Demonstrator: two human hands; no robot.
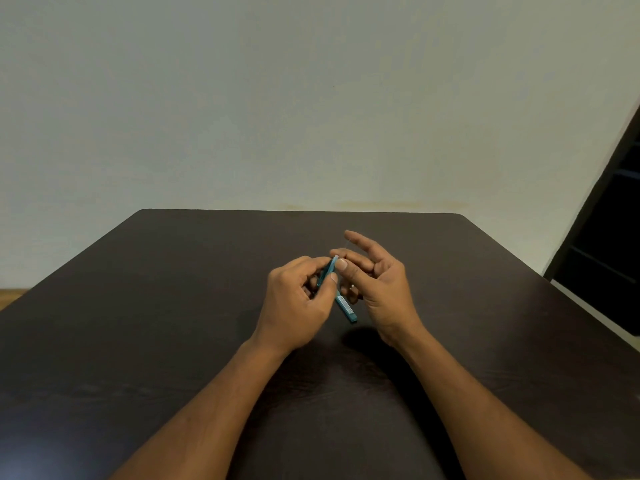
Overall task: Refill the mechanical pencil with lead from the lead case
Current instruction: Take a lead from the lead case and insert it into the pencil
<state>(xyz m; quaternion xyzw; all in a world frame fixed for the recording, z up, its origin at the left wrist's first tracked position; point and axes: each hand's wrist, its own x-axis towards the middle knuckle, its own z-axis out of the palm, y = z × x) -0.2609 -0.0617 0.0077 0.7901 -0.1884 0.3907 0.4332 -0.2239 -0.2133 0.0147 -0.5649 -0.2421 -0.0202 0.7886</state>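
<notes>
My left hand grips a teal mechanical pencil, tilted with its upper end pointing up and right. My right hand is right beside it. Its thumb and forefinger pinch a very thin lead at the pencil's upper end, while the other fingers are spread. A teal lead case with a white label slants down to the right below both hands. I cannot tell whether it rests on the table or is held by the right hand's curled lower fingers. The pencil's lower part is hidden in my left fist.
Both hands hover over the middle of a dark brown table whose far edge meets a pale wall. A dark shelf or door frame stands at the right.
</notes>
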